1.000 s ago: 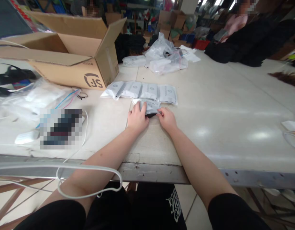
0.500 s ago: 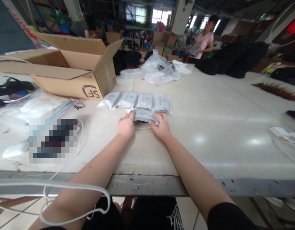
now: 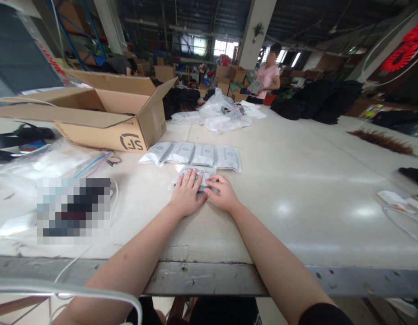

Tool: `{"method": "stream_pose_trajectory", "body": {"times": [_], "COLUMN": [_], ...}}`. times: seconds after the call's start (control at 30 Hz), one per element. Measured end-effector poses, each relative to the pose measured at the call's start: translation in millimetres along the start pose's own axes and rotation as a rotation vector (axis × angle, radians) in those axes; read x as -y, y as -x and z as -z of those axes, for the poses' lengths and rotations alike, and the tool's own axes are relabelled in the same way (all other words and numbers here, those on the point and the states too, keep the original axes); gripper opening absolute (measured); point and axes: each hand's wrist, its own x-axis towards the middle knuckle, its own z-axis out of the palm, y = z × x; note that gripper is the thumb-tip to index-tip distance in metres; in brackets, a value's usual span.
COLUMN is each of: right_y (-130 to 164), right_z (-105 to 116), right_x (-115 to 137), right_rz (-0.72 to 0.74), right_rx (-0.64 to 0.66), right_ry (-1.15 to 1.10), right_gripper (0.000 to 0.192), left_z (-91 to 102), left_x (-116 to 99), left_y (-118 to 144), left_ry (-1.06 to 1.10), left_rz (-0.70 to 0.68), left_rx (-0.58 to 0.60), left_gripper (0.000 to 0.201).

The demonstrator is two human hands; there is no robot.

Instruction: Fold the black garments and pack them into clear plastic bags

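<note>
Packet [image 3: 199,174] now lowered flat, left hand [image 3: 186,196] and right hand [image 3: 221,195] open-palmed atop, no grip.

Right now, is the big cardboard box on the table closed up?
No, the cardboard box lies with its flaps spread open, behind and left of the row of white packets.

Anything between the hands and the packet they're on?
Nothing visible. The left hand lies flat on the packet, and the right hand touches its near edge. The packet row lies just beyond it.
</note>
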Motion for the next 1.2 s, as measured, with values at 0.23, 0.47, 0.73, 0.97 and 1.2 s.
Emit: {"method": "stream_pose_trajectory", "body": {"times": [0.23,0.47,0.73,0.97,1.2], "right_y": [-0.4,-0.4,-0.2,0.8,-1.1], "right_z": [-6.7,-9.1,-12.2,-8.9,-0.1], "right_x": [-3.0,-4.8,-17.6,-9.4,4.3], "right_rz": [-0.119,-0.148,-0.130,-0.021,0.029], "right_rx": [-0.012,0.136,0.071,0.057,-0.151], "right_ry": [0.099,0.007,-0.474,-0.408,-0.177], "right_gripper": [0.046,0.050,0.057,0.047,0.019], "left_z": [-4.8,-2.5,8.2,8.0,9.8], "left_x": [1.5,-6.5,-12.6,-4.7,-8.7], "left_y": [-1.7,-5.9,-7.2,-12.8,-8.9], "left_ry": [0.005,0.020,0.033,0.089,0.066], "left_rz": [-0.022,0.018,-0.045,-0.045,-0.074], "left_rx": [0.046,-0.039,-0.039,-0.183,-0.264], "left_gripper": [0.073,0.076,0.057,0.034,0.033]}}
